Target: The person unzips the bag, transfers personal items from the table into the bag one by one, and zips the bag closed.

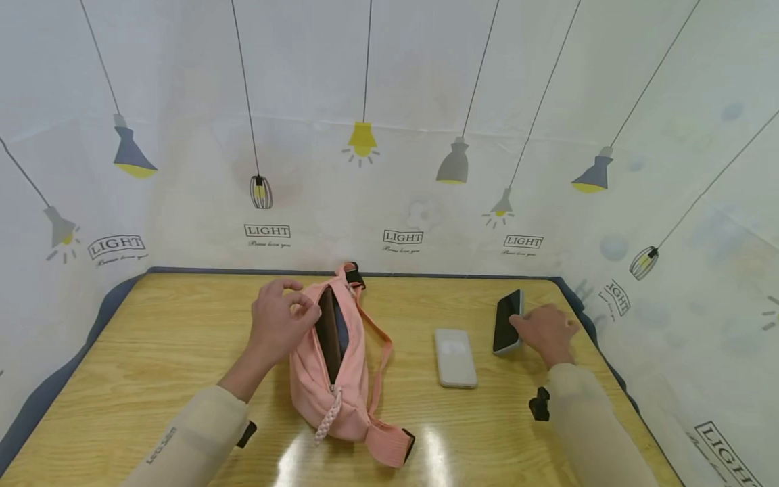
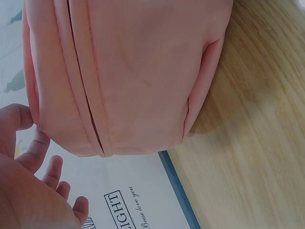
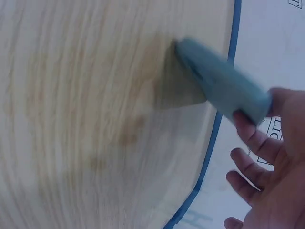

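A pink waist bag lies on the table with its zipper open, dark lining and something brown showing inside. My left hand pinches the edge of the opening between thumb and forefinger; the left wrist view shows those fingertips at the pink fabric. Over at the right, my right hand grips a smartphone by its near edge, thumb on the dark screen. In the right wrist view the phone, blurred and pale blue-green, is tilted up from the table.
A white power bank-like slab lies between the bag and the phone. The bag's strap and buckle trail on its right side. A printed wall sheet rises behind the wooden table.
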The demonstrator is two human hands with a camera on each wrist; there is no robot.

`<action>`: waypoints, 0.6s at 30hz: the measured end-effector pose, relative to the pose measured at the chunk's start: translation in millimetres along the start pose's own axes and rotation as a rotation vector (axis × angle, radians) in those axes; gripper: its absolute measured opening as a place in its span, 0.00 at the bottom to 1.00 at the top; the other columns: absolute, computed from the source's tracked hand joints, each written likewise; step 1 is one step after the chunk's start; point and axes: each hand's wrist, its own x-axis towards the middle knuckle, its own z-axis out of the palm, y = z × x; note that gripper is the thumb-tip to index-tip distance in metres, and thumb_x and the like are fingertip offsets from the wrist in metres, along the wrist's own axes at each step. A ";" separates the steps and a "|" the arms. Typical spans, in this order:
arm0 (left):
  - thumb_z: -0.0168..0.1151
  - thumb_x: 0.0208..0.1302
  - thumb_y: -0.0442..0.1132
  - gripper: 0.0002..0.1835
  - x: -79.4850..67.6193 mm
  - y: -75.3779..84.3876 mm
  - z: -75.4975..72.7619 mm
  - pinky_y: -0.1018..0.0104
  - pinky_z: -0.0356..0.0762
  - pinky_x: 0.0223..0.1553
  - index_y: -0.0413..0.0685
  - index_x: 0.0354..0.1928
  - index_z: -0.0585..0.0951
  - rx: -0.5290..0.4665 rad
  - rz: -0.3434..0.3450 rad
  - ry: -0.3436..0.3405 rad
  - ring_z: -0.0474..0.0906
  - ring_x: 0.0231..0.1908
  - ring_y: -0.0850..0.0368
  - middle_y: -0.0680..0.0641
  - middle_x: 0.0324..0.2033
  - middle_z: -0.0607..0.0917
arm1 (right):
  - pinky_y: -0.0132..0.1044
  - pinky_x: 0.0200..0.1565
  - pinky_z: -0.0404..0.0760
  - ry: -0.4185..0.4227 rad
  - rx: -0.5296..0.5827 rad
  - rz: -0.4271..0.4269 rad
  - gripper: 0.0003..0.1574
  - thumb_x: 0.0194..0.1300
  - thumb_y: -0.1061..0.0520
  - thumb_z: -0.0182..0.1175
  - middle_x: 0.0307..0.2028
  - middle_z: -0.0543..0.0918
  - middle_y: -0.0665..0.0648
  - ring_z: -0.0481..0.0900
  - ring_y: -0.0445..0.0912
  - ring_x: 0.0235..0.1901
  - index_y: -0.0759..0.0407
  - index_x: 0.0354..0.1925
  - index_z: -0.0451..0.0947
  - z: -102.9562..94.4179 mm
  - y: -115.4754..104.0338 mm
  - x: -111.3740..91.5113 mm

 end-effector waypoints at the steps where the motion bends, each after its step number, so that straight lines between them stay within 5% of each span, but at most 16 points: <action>1: 0.62 0.59 0.44 0.11 -0.1 -0.3 0.1 0.37 0.56 0.61 0.46 0.25 0.83 -0.002 0.000 -0.001 0.66 0.60 0.39 0.42 0.52 0.77 | 0.78 0.56 0.51 0.001 0.007 -0.006 0.32 0.66 0.38 0.44 0.51 0.74 0.72 0.68 0.71 0.54 0.59 0.21 0.76 0.1 -1.4 0.5; 5: 0.61 0.59 0.44 0.11 -0.9 -0.6 0.6 0.36 0.57 0.60 0.47 0.25 0.83 -0.004 0.003 -0.002 0.66 0.60 0.39 0.42 0.52 0.77 | 0.78 0.56 0.49 0.020 0.049 -0.023 0.28 0.65 0.41 0.44 0.54 0.73 0.70 0.67 0.69 0.56 0.54 0.14 0.66 -0.7 -7.6 -0.8; 9: 0.61 0.60 0.44 0.11 -1.2 -0.8 0.7 0.36 0.56 0.60 0.47 0.25 0.83 -0.010 0.002 -0.007 0.66 0.60 0.39 0.42 0.52 0.77 | 0.77 0.58 0.47 0.059 0.097 -0.045 0.29 0.67 0.44 0.43 0.65 0.67 0.70 0.60 0.69 0.65 0.55 0.14 0.69 -2.1 -15.8 -4.2; 18: 0.62 0.59 0.44 0.11 -1.0 1.4 -0.8 0.37 0.56 0.61 0.46 0.25 0.83 -0.016 -0.006 -0.010 0.66 0.60 0.40 0.42 0.52 0.77 | 0.73 0.61 0.47 0.171 0.192 -0.161 0.28 0.67 0.48 0.49 0.60 0.74 0.66 0.67 0.58 0.63 0.59 0.15 0.79 0.3 -49.1 -7.7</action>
